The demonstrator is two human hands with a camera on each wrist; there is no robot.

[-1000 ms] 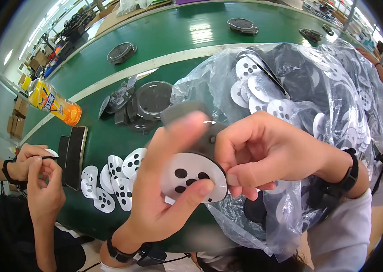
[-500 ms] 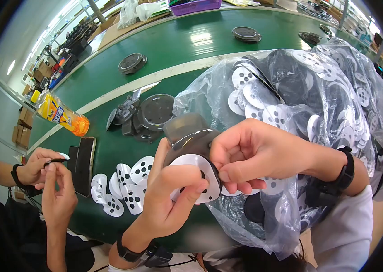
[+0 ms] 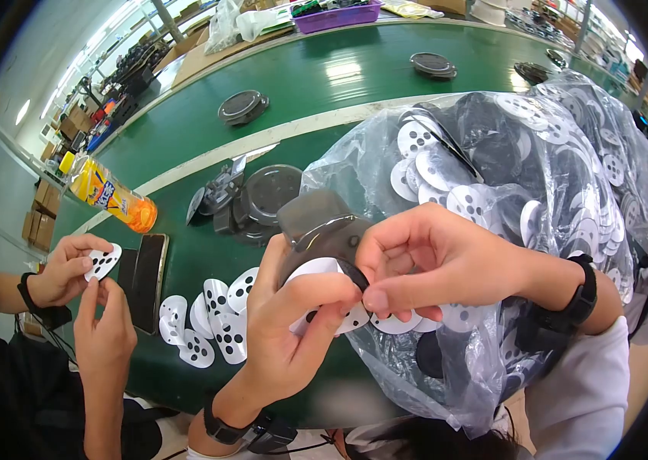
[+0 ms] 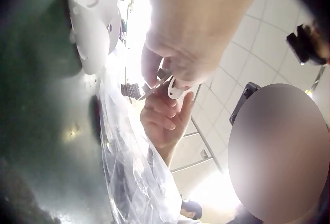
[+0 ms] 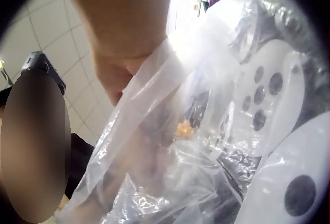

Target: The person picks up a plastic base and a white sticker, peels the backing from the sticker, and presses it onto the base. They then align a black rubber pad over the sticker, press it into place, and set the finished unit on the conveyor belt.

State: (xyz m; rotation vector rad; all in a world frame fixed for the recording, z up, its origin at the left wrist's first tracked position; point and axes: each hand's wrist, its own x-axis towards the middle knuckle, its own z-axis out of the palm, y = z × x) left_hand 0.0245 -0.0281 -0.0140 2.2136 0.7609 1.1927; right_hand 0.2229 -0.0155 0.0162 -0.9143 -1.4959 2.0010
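My left hand (image 3: 293,322) grips a smoky, see-through plastic cover (image 3: 324,230) with a raised block on top. A white disc with black dots (image 3: 316,268) lies against the cover's near face, partly hidden by the curled left index finger and thumb. From the right, my right hand (image 3: 446,264) pinches the disc's edge between thumb and fingertips, beside a dark rim. In the left wrist view the left hand (image 4: 178,61) and the right hand (image 4: 162,121) meet at the disc (image 4: 174,90). Plastic film veils the right hand in the right wrist view.
A clear bag (image 3: 339,146) full of dotted discs stands close right. Loose discs (image 3: 228,333), a phone (image 3: 147,284), an orange drink bottle (image 3: 113,192) and dark covers (image 3: 272,192) lie left. Another person's hands (image 3: 101,307) hold a disc (image 3: 103,262).
My left index finger, raised a second ago, has come down and curled over the disc, covering more of it. The other person's disc has turned its dotted face into view.
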